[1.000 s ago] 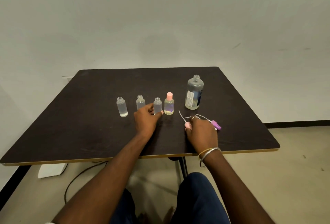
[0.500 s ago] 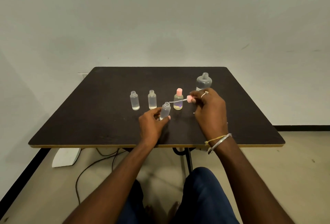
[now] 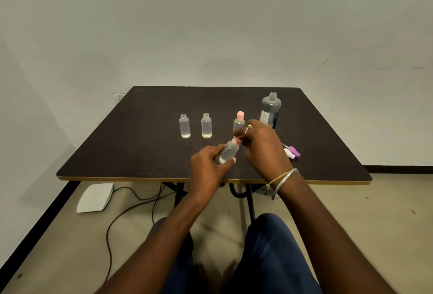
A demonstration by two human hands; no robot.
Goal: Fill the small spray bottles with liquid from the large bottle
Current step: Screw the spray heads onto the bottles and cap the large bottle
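Gripping a tilted small spray bottle (image 3: 228, 153) just above the near part of the dark table (image 3: 140, 157).
Clamped round its lower body with the left hand (image 3: 209, 172), thumb in front and fingers curled behind, neck leaning up toward the right hand (image 3: 262, 146). Pinching a pink spray cap (image 3: 235, 140) at the mouth with those curled fingertips, wrist raised, both forearms converging. Farther back, standing upright: two open bottles (image 3: 184, 127), a pink-capped bottle (image 3: 239, 122), the uncapped large bottle (image 3: 270, 111) far right. Cannot read its white label (image 3: 264, 115): too small.
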